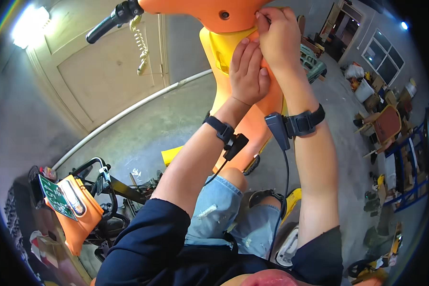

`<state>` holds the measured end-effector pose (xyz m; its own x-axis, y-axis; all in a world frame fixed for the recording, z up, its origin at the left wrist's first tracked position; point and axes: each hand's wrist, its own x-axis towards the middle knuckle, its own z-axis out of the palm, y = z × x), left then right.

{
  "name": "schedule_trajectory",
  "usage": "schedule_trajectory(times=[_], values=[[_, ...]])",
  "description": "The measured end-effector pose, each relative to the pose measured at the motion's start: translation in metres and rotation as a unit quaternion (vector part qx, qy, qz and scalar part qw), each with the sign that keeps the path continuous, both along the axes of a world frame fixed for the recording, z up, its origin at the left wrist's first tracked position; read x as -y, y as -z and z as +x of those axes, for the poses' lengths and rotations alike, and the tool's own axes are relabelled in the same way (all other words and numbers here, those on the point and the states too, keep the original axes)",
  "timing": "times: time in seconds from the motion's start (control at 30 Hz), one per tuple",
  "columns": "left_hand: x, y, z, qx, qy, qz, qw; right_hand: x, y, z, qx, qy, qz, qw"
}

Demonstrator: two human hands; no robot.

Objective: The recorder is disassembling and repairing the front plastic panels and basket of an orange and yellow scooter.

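Note:
An orange plastic scooter body (pixel 245 131) with a yellow panel (pixel 219 52) rises in front of me, below an orange handlebar cover (pixel 200 9) with a black grip (pixel 105 28). My left hand (pixel 248 74) lies on the panel with fingers stretched flat. Just to its right and higher, my right hand (pixel 279 40) has its fingers curled at the cover's lower edge; whatever they hold is hidden. A coiled cable (pixel 138 38) hangs from the handlebar. Both wrists wear black straps with small devices.
A pale door (pixel 105 71) and a white pipe (pixel 105 124) are at the left. An orange part with a green plate (pixel 81 219) sits on a black frame at lower left. Along the right wall stand a chair (pixel 386 124), a blue rack (pixel 405 171) and assorted clutter.

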<state>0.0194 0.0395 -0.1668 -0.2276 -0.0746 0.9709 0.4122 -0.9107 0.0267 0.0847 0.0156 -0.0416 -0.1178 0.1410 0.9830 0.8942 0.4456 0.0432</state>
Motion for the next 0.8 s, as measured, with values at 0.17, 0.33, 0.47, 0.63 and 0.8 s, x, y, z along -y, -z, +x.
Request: schedule_trajectory(times=[0.17, 0.33, 0.47, 0.63, 0.8], values=[[0.006, -0.002, -0.001, -0.009, -0.008, -0.020, 1.000, 0.003, 0.001, 0.000, 0.047, 0.072, 0.050, 0.995], [0.004, -0.005, -0.001, -0.006, -0.003, 0.003, 1.000, -0.003, 0.005, 0.005, -0.082, -0.021, -0.040, 0.996], [0.003, -0.001, 0.000, -0.016, 0.004, -0.014, 1.000, -0.011, 0.007, 0.007, -0.108, -0.072, -0.071, 0.989], [-0.002, 0.002, 0.005, -0.005, -0.011, -0.002, 1.000, -0.015, 0.004, 0.009, -0.094, -0.040, -0.098, 0.990], [-0.006, 0.001, 0.008, -0.005, -0.015, 0.010, 1.000, -0.007, 0.005, 0.004, -0.131, -0.075, -0.134, 0.979]])
